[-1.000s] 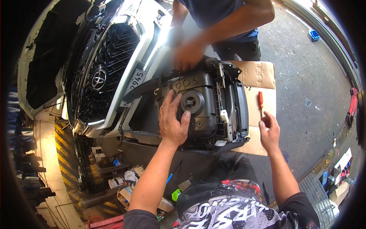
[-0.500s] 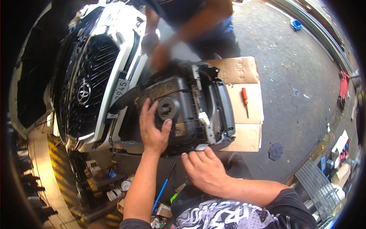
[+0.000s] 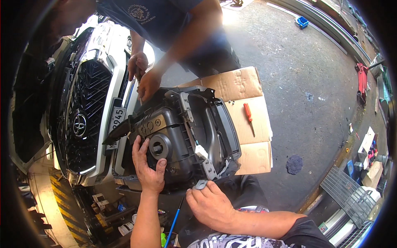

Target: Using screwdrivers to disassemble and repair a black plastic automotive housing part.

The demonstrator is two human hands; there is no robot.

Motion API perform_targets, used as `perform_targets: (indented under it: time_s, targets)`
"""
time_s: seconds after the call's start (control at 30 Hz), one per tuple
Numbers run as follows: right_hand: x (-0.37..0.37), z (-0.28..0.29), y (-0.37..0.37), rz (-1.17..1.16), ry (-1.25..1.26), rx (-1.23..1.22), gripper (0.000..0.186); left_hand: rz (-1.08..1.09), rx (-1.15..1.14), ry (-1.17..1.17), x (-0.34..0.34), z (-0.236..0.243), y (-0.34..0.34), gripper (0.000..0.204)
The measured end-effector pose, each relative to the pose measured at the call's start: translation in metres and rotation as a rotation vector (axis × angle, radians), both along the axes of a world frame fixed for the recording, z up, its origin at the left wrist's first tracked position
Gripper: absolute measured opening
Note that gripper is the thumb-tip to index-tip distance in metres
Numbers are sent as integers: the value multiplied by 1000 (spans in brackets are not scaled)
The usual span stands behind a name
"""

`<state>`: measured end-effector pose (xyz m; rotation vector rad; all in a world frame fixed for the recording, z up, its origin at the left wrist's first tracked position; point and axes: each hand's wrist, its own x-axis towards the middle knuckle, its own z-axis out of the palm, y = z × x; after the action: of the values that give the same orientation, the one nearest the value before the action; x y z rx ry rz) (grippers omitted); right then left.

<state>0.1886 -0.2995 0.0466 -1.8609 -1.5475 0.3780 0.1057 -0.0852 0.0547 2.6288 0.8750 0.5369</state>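
A black moulded plastic assembly [image 3: 178, 149] with a round recess, a white connector [image 3: 201, 151] and metal brackets lies in front of me. My left hand [image 3: 148, 167] rests on its left part, fingers and thumb spread beside the round recess. My right hand [image 3: 209, 204] is at the lower right edge, fingers curled onto it by a small grey tab [image 3: 201, 184]; the fingertips are partly hidden. A red-handled screwdriver [image 3: 250, 120] lies on cardboard [image 3: 244, 82] to the right of the assembly.
A co-worker [image 3: 165, 25] leans over the far side, both hands holding a thin item. A white car front [image 3: 87, 115] with raised hood is at left. A red floor jack [image 3: 362, 82], blue tray [image 3: 302, 21], metal grating [image 3: 347, 194] and blue rod [image 3: 171, 227] lie around.
My right hand has moved left from near the screwdriver onto the assembly's lower edge. The co-worker's hands moved down and together. The view has shifted, placing the assembly lower in the picture.
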Motion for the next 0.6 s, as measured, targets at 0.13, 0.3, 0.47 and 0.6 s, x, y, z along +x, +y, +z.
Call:
perform_targets:
  time_s: [0.13, 0.3, 0.47, 0.6]
  targets:
    - [2, -4, -2, -3, 37, 68, 34, 18, -22, 0, 1, 2, 0, 85]
    - [1, -18, -8, 30, 84, 191, 37, 28, -48, 10, 0, 7, -1, 86]
    - [17, -15, -16, 225, 475, 317, 31, 48, -59, 11, -1, 9, 2, 89]
    - [35, -26, -37, 165, 658, 614, 32, 45, -69, 18, -8, 11, 7, 90]
